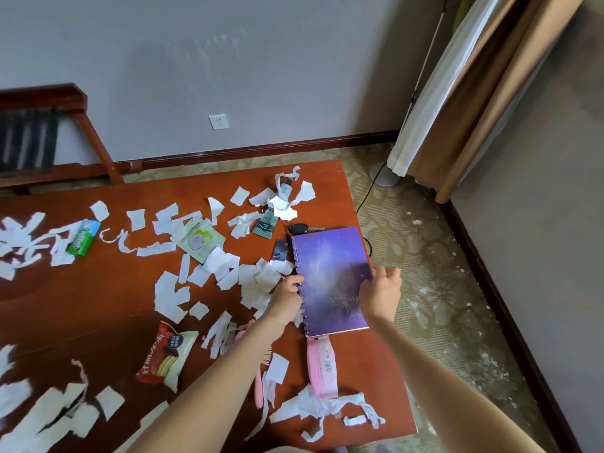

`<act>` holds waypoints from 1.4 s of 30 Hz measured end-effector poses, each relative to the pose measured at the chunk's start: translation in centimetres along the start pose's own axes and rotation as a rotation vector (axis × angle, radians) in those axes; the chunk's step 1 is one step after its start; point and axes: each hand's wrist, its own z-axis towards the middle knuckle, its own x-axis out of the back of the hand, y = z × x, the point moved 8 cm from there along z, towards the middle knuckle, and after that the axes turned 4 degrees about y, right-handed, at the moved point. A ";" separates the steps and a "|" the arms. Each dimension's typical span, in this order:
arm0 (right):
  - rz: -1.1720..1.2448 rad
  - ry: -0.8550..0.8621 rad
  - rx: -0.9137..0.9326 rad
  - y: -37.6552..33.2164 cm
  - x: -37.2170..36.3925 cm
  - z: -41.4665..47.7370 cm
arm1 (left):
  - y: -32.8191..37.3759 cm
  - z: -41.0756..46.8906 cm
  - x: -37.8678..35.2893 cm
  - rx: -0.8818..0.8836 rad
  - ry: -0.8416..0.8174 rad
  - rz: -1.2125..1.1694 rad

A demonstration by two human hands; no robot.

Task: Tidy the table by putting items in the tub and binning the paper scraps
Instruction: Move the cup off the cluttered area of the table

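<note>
A purple spiral notebook (330, 273) lies at the right edge of the red-brown table (98, 295). My left hand (287, 299) grips its spiral spine and my right hand (382, 292) holds its right edge. White paper scraps (258, 282) litter most of the tabletop. Other items lie among them: a green packet (81, 240), a coconut pouch (201, 240), a red snack bag (163, 358), a pink pack (322, 367), a dark tube (266, 225), a car key (299, 228) and a black card (280, 251). No tub or bin is in view.
A pink stick-like item (258, 387) lies partly under my left forearm. A wooden rack (49, 135) stands at the back left by the wall. Patterned carpet (441, 289), a cable (369, 191) and a curtain (474, 93) lie right of the table.
</note>
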 end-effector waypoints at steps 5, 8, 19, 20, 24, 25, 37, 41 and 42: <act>0.134 0.151 0.192 -4.8 0.9 -1.9 | 0.8 -1.6 3.8 0.003 0.025 -0.115; 0.287 0.034 0.226 -9.0 -0.4 -4.1 | 1.2 -3.4 7.5 -0.029 0.046 -0.262; 0.413 -0.656 0.196 -24.6 -14.5 -20.7 | -7.5 -7.7 29.7 -0.043 0.400 -0.511; 0.404 -0.669 0.219 -26.0 -15.7 -22.2 | -8.5 -7.8 31.7 -0.037 0.421 -0.506; 0.346 -0.707 0.280 -32.5 -21.7 -29.5 | -13.7 -7.7 41.5 -0.035 0.471 -0.466; 0.335 -0.723 0.284 -34.1 -23.3 -31.4 | -15.1 -7.8 44.2 -0.031 0.483 -0.466; -0.135 -0.844 0.714 -49.5 -35.9 -47.5 | -27.8 -9.8 64.8 0.152 0.838 -0.369; -0.412 -0.881 0.894 -51.3 -38.7 -49.4 | -29.7 -7.4 64.6 0.211 0.666 -0.247; -0.476 -0.883 0.939 -51.7 -39.5 -49.7 | -30.3 -6.9 64.5 0.211 0.655 -0.258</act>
